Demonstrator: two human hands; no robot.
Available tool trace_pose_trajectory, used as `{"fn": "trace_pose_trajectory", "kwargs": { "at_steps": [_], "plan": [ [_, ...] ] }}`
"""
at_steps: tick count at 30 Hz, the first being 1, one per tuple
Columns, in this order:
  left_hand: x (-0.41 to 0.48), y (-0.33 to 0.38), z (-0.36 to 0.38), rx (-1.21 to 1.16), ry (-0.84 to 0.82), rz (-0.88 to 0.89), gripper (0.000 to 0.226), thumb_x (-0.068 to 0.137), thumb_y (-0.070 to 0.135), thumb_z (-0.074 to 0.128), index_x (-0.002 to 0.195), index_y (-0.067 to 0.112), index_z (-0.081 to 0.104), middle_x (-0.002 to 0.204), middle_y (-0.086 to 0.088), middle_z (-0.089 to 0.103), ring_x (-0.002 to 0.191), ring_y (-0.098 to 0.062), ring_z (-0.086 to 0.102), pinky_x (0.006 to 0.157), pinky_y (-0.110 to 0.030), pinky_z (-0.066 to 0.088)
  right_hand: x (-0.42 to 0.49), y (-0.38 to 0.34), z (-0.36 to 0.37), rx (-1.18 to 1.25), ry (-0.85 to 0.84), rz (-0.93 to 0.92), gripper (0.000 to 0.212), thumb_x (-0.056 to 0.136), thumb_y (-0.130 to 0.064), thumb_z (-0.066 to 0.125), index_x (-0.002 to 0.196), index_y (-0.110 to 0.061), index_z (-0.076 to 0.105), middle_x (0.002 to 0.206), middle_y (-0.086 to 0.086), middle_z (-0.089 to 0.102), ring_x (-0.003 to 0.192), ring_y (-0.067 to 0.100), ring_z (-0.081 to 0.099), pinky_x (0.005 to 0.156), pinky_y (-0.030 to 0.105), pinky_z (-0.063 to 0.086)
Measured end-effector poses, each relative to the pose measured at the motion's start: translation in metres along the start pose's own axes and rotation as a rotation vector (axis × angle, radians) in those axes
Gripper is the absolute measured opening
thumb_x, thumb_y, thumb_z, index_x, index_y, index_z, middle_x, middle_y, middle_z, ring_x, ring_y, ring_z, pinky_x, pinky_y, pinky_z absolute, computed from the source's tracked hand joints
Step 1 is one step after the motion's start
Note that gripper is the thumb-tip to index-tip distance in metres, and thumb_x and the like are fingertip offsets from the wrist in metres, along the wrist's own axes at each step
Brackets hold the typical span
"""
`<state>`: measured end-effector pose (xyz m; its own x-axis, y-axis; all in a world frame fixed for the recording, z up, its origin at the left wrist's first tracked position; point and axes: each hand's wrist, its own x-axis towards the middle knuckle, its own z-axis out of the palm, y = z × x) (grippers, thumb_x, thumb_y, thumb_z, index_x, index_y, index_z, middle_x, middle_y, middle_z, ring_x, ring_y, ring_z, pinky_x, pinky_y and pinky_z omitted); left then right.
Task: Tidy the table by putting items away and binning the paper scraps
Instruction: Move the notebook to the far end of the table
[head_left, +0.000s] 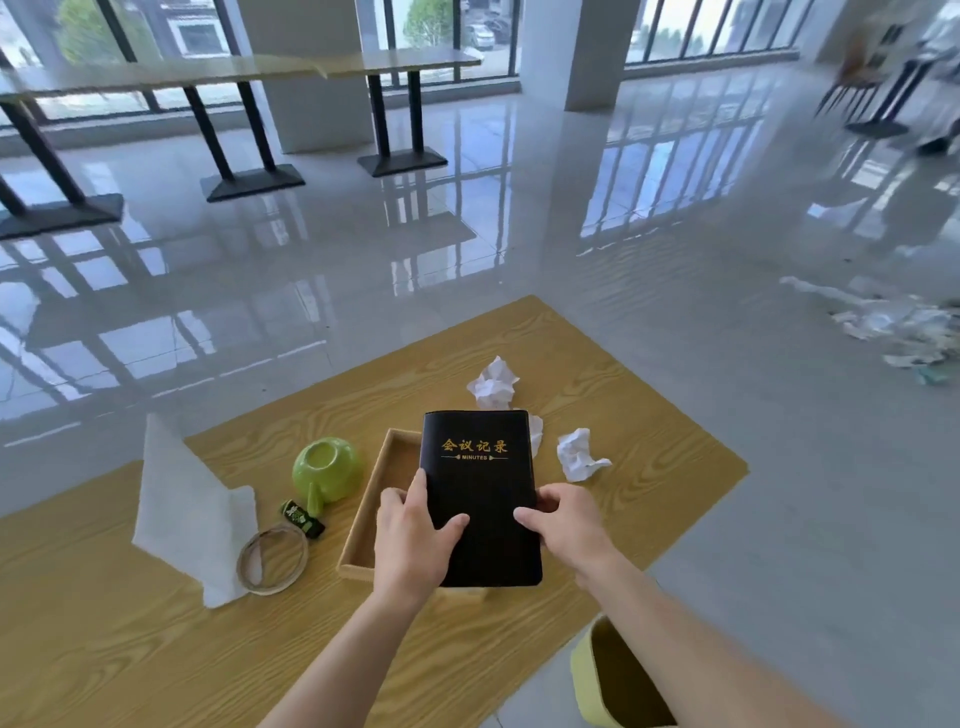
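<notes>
A black notebook (480, 483) with gold lettering is held over a shallow wooden tray (371, 504) on the wood-grain table (130, 639). My left hand (413, 540) grips its lower left edge and my right hand (569, 525) grips its lower right edge. Crumpled white paper scraps lie beyond it: one ball (493, 384) at the back, another (576, 454) to the right, and a third (536, 431) partly hidden behind the notebook. A yellow-green bin (597, 680) stands on the floor at the table's near right corner.
An overturned green bowl (327, 467) sits left of the tray, with a small green-black packet (304, 517), a rubber band loop (272, 558) and a white cloth (192, 509) further left. Paper litter (898, 327) lies on the floor at right.
</notes>
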<state>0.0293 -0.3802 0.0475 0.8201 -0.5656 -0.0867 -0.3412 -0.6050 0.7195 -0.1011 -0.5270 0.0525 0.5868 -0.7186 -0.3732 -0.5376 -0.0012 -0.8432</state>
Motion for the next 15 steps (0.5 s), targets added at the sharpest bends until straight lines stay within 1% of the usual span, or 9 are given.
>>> {"fn": "trace_pose_trajectory", "kwargs": {
  "at_steps": [4, 7, 9, 11, 13, 15],
  "plan": [
    [0.027, 0.026, 0.015, -0.001, -0.082, 0.071, 0.065, 0.084, 0.040, 0.071, 0.139, 0.025, 0.041, 0.104, -0.001, 0.041, 0.104, -0.020, 0.046, 0.087, -0.029, 0.041, 0.016, -0.001, -0.025, 0.045, 0.066, 0.047, 0.009, 0.086, -0.017, 0.074, 0.095, -0.018, 0.071, 0.092, -0.003, 0.073, 0.089, 0.012, 0.069, 0.085, 0.039, 0.060],
    [0.048, 0.048, 0.030, -0.010, -0.109, 0.092, 0.067, 0.084, 0.040, 0.071, 0.142, 0.024, 0.039, 0.105, 0.000, 0.040, 0.101, -0.016, 0.043, 0.086, -0.028, 0.041, 0.035, -0.003, -0.048, 0.060, 0.096, 0.046, 0.009, 0.087, -0.015, 0.073, 0.094, -0.020, 0.072, 0.095, -0.001, 0.073, 0.091, 0.014, 0.069, 0.087, 0.040, 0.059],
    [0.065, 0.065, 0.043, -0.007, -0.128, 0.109, 0.062, 0.084, 0.040, 0.071, 0.137, 0.026, 0.042, 0.104, 0.000, 0.041, 0.100, -0.015, 0.043, 0.084, -0.029, 0.042, 0.052, -0.003, -0.064, 0.051, 0.112, 0.036, 0.009, 0.087, -0.016, 0.072, 0.094, -0.023, 0.071, 0.094, -0.003, 0.074, 0.091, 0.014, 0.069, 0.085, 0.039, 0.059],
    [0.084, 0.081, 0.059, 0.001, -0.143, 0.108, 0.054, 0.084, 0.040, 0.070, 0.129, 0.026, 0.046, 0.102, -0.001, 0.043, 0.101, -0.019, 0.048, 0.085, -0.032, 0.046, 0.075, -0.002, -0.082, 0.052, 0.117, 0.037, 0.009, 0.087, -0.016, 0.072, 0.092, -0.023, 0.072, 0.092, -0.004, 0.074, 0.090, 0.013, 0.069, 0.084, 0.037, 0.059],
    [0.102, 0.096, 0.076, 0.011, -0.147, 0.086, 0.052, 0.083, 0.039, 0.070, 0.127, 0.024, 0.047, 0.102, -0.002, 0.042, 0.102, -0.022, 0.048, 0.088, -0.035, 0.047, 0.099, -0.001, -0.099, 0.048, 0.118, 0.043, 0.009, 0.087, -0.016, 0.073, 0.087, -0.025, 0.071, 0.089, -0.006, 0.074, 0.087, 0.013, 0.070, 0.081, 0.036, 0.060],
    [0.121, 0.110, 0.093, 0.017, -0.141, 0.073, 0.052, 0.083, 0.038, 0.071, 0.127, 0.023, 0.047, 0.105, -0.003, 0.043, 0.103, -0.023, 0.047, 0.090, -0.035, 0.046, 0.125, 0.000, -0.116, 0.022, 0.120, 0.050, 0.008, 0.085, -0.017, 0.074, 0.083, -0.024, 0.071, 0.084, -0.006, 0.074, 0.082, 0.013, 0.070, 0.079, 0.038, 0.060]
  ]
}}
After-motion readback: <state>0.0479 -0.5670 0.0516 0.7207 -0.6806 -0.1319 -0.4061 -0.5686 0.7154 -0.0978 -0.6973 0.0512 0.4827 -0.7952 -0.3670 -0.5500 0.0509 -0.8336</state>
